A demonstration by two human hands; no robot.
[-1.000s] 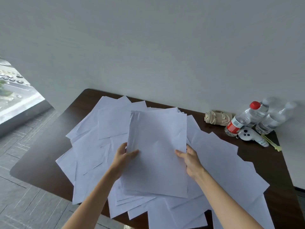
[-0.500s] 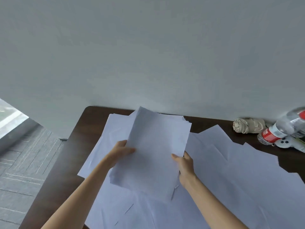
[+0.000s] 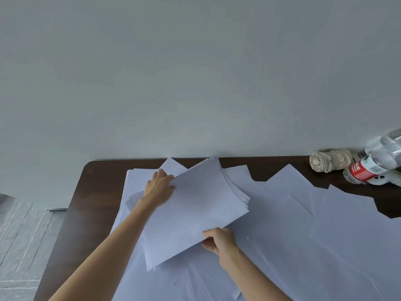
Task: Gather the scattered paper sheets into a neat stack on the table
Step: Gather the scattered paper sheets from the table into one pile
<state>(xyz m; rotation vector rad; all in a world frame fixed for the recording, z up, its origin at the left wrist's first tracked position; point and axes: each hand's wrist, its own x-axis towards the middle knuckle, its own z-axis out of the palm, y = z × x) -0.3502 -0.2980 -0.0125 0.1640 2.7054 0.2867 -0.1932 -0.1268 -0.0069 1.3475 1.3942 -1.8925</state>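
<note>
At far left, bare edge of dark brown surface (image 3: 91, 205), floor tiles beyond it. Next over, left hand (image 3: 159, 186) reaches forward onto the far-left corner of the held stack (image 3: 195, 211); fingers (image 3: 161, 173) loosely spread and curled over that corner, thumb against the top sheet. Can't tell if the fingertips also touch the loose sheet behind it. Stack is a sheaf of white sheets, tilted diagonally, edges fanned at its right side, sitting above the scattered sheets (image 3: 303, 224) that cover most of the surface. Right hand (image 3: 219, 241) grips the stack's near-right edge: thumb on top, fingers (image 3: 209, 246) tucked under, pinched closed on the paper. Scattered sheets overlap all the way to the right and run off the frame's bottom. Far right, against the wall: rolled beige cloth (image 3: 327, 160), then a clear bottle with red label (image 3: 364, 168) lying on its side, a white object (image 3: 388, 179) just beside it, partly cut off.
</note>
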